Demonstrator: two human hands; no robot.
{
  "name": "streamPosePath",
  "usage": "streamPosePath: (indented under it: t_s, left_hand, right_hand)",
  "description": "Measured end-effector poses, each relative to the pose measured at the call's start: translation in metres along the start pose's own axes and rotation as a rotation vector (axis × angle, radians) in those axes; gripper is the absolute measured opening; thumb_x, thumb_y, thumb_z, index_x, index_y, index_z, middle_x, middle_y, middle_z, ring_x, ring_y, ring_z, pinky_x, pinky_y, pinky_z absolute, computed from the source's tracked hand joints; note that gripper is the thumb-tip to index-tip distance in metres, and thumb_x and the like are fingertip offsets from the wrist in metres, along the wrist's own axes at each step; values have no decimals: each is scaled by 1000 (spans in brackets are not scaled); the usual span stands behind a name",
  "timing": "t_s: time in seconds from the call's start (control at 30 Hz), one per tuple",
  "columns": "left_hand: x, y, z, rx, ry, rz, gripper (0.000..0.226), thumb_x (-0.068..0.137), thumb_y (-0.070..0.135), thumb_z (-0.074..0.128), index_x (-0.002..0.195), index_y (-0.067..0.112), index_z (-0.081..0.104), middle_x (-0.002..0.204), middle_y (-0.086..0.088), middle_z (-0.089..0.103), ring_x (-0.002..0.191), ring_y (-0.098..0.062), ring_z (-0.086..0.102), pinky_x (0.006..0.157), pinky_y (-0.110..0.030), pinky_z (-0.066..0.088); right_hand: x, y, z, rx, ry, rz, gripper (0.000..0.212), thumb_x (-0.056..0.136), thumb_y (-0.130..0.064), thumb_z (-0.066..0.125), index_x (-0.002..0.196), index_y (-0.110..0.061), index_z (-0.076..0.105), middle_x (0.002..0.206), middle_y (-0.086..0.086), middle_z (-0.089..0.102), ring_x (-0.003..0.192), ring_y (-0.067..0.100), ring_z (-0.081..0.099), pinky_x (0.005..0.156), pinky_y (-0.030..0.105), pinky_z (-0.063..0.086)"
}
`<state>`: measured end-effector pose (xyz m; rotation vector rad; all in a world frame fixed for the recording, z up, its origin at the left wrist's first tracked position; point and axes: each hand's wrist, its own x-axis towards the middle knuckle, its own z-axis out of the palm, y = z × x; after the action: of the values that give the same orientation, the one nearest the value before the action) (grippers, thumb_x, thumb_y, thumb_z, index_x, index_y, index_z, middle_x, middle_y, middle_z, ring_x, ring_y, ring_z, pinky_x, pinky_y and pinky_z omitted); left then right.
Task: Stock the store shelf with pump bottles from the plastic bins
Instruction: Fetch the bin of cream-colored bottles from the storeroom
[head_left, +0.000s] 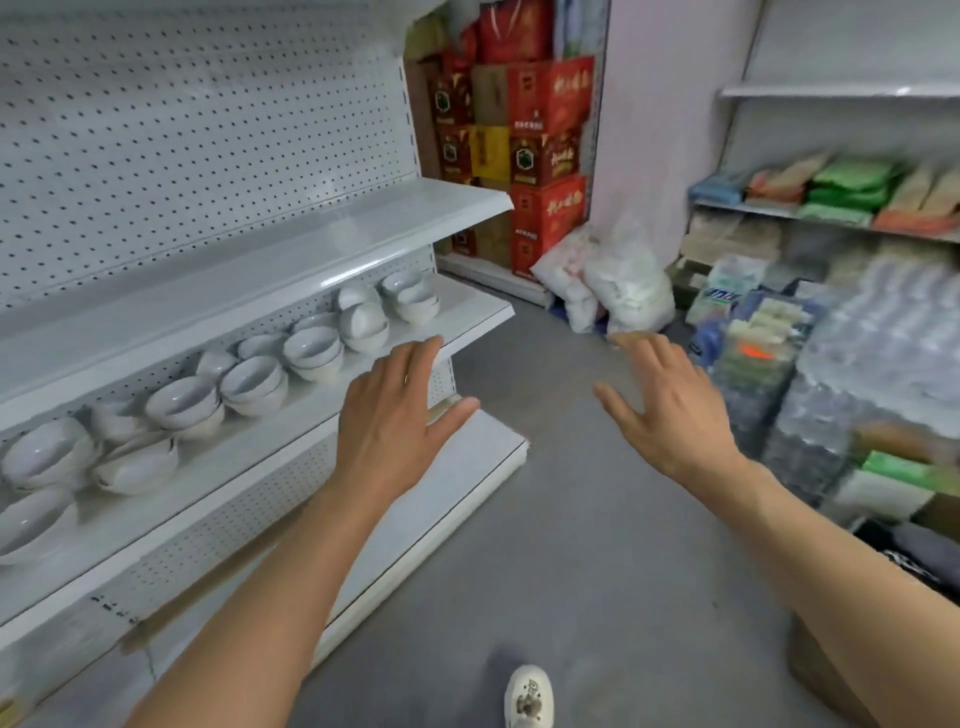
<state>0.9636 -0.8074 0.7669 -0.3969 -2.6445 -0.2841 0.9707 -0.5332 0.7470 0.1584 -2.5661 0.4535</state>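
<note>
We hold both arms stretched forward over the aisle, palms down. Our left hand (395, 415) is released, its fingers straight and close together and the thumb spread to the right, and it grasps nothing. It shows in front of the right end of the store shelf (291, 244), and we cannot tell whether the fingertips touch the board edge. Our right hand (670, 410) is released too, with its fingers loosely spread. It hangs above the grey floor (571, 545), well apart from the left hand.

The store shelf fills the left side. It is a white metal unit with a perforated back panel and boards stepping down towards us. On the middle board stand stacks of white bowls (249, 384) in rows running from near left to far right.

At the far end of the aisle, red and yellow cartons (545, 156) are piled high against the wall, and white plastic bags (618, 286) lie on the floor just right of them. On the right, a second shelving unit (810, 92) carries flat coloured packets, and below it stand shrink-wrapped packs of clear bottles (883, 353), blurred. A white shoe (529, 696) shows at the near edge, between our arms.
</note>
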Motion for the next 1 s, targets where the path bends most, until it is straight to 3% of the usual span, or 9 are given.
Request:
streamPosePath:
  t_s: [0.23,0.47,0.67,1.0]
  left_hand:
    - [174,56,101,-125,-53,138,67,91,58,46,144,16,41,136,-5,52,115,-28,53,91,-42,43]
    - [338,124,193,-131,-117,327,69,92,61,36,142,14,43,128,-7,55,113,-29,55,85,-42,46]
    - [466,220,291,-144,-155,456,65,94,57,46,144,17,41,131,-5,52,117,-27,51,92,-41,42]
    - [638,343,442,-188,-257,423,62,93,55,47,141,16,44,132,-6,52,117,-30,52,90,-43,44]
  right_hand:
    - [112,122,20,-103,8,138,52,92,-44,54,137,-19,44,130,3,53,114,29,53,80,41,47]
    - [202,252,44,-133,-23,351,52,93,-48,47,139,-25,36,130,1,52,114,26,54,66,37,48]
    - [268,386,56,-259,-60,395,54,94,-48,47,139,-20,37,130,5,51,114,29,53,75,38,45]
    - [384,604,70,-336,-201,422,53,94,-45,47,139,-20,36,135,4,48,120,28,50,83,41,46]
